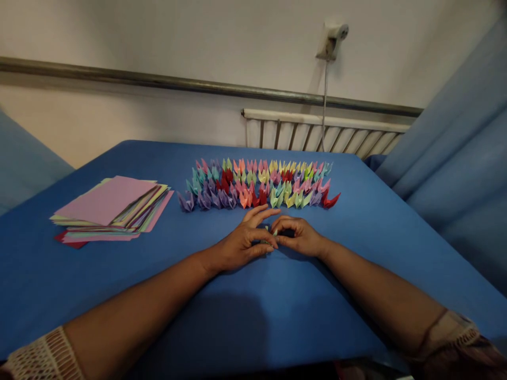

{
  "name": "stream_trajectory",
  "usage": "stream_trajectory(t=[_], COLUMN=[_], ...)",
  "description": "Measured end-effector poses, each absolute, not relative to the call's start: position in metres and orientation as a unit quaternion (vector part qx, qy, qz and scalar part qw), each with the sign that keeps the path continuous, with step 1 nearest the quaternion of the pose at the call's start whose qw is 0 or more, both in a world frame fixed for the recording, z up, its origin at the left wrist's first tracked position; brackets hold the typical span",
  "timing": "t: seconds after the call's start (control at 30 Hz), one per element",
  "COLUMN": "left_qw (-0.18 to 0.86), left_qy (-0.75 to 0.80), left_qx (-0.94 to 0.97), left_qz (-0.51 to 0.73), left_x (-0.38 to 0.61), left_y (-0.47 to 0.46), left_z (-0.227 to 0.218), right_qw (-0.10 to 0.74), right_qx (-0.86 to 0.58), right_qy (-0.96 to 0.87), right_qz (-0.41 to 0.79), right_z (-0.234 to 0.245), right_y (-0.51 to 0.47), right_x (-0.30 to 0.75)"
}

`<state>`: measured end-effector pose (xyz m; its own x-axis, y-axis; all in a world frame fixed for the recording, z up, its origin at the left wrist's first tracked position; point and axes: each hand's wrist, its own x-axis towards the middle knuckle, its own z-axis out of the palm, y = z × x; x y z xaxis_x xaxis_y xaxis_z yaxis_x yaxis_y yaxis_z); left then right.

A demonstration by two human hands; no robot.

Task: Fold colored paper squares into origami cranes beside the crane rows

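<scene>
Both hands pinching small green paper piece [273, 232] | left hand [241, 244] steadying, right hand [299, 236] creasing | best pressed flat on blue table [356, 253] (finished paper figures [257, 184] just beyond)

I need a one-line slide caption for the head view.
Both hands pinch a small green paper piece before rows of folded paper figures on a blue table.

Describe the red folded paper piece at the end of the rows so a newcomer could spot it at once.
Start at the blue table, then find the rows of folded paper pieces beyond the hands. Follow the nearest row to its right end: the red folded piece sits there, the outermost one, with no neighbour on its right.
</scene>
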<state>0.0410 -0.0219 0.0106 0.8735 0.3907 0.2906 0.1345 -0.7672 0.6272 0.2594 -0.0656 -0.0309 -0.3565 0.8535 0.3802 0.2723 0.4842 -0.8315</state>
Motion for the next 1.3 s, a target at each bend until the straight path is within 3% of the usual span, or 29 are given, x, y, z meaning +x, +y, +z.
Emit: stream_trajectory(t=[0.73, 1.0, 1.3], left_qw=[0.346, 0.41, 0.418], left_qy=[0.172, 0.319, 0.332], left_qx=[0.892, 0.75, 0.75], left_qz=[0.234, 0.409, 0.39], left_x=[0.042, 0.039, 0.041], left_y=[-0.031, -0.02, -0.022], left_z=[0.025, 0.018, 0.016], right_qw=[0.435, 0.407, 0.422], right_qx=[-0.364, -0.383, -0.375], right_qy=[-0.749, -0.741, -0.734], right_qz=[0.342, 0.371, 0.377], right_z=[-0.028, -0.02, -0.016], right_y=[-0.068, -0.071, -0.076], right_x=[0.257, 0.258, 0.255])
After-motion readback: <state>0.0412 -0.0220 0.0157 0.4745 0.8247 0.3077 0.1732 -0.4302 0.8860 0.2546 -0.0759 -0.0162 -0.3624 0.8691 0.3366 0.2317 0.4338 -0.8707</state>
